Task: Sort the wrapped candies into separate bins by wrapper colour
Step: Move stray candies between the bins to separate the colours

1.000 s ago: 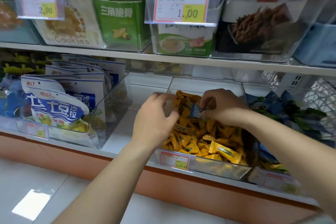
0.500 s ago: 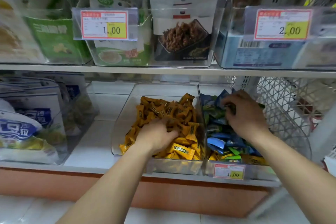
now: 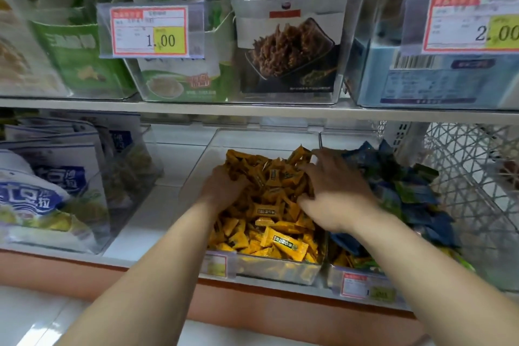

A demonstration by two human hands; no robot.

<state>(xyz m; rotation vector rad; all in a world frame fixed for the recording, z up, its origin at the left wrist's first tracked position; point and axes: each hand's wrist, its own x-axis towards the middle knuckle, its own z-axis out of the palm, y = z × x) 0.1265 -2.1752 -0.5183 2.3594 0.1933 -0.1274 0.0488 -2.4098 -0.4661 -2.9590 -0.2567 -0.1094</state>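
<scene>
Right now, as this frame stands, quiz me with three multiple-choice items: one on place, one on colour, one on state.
1. The left hand and right hand are in: A the wire basket; B the yellow-candy bin; C the upper shelf.
2. The candies in the neighbouring bin are mostly: A red; B white; C blue and green.
3. The yellow-candy bin is: A heaped; B empty; C overturned.
Key: B, both hands rest on yellow candies; C, blue and green wrappers fill it; A, candies pile high.
</scene>
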